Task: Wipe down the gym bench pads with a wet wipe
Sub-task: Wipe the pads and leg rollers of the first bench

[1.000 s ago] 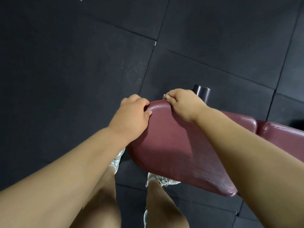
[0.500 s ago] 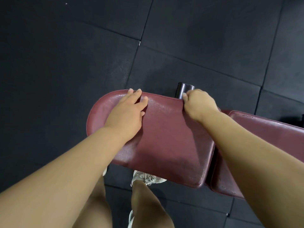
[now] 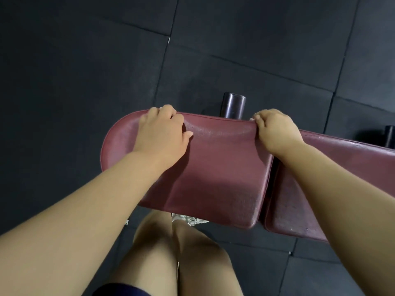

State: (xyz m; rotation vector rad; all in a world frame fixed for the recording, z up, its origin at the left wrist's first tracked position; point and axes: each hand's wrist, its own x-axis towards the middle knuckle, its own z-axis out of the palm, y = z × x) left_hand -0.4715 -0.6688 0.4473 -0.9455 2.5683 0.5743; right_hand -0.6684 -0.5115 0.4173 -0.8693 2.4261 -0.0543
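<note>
Both hands curl over the pad's far edge: left hand gripping bare rim; right hand pinching a wipe; pad's long axis runs left-right.

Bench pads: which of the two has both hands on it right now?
The rounded-end seat pad, left of the gap. The left hand and the right hand both grip its far edge; the longer pad to the right lies only under the forearm.
</note>
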